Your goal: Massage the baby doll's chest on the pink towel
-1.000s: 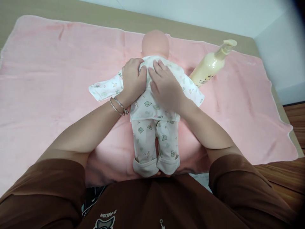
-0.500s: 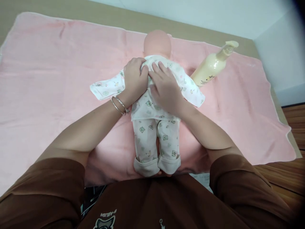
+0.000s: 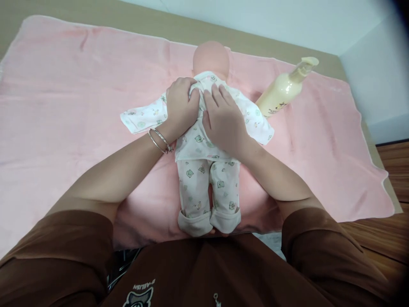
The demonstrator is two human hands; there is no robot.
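Note:
A bald baby doll lies on its front, its head [image 3: 211,59] at the far side, dressed in a white top [image 3: 193,143] and trousers [image 3: 194,187] printed with small bears. My left hand [image 3: 180,108] is curled over the doll's shoulder, gripping the cloth of the top near the collar. Two thin bangles [image 3: 159,140] circle that wrist. My right hand [image 3: 223,121] lies flat on the doll's back, fingers spread towards the neck. A cream pump bottle [image 3: 281,89] lies on the towel just right of the doll's sleeve.
The doll lies on a pink towel [image 3: 64,94] spread over a beige table top [image 3: 159,27]. A wooden floor [image 3: 393,230] shows beyond the right edge. A pale wall [image 3: 373,72] stands at the far right. My brown sleeves [image 3: 64,251] fill the bottom of the view.
My right hand has shifted slightly right on the doll's back. The cloth at the collar is bunched a little higher near my left hand. The bottle has not moved on the towel.

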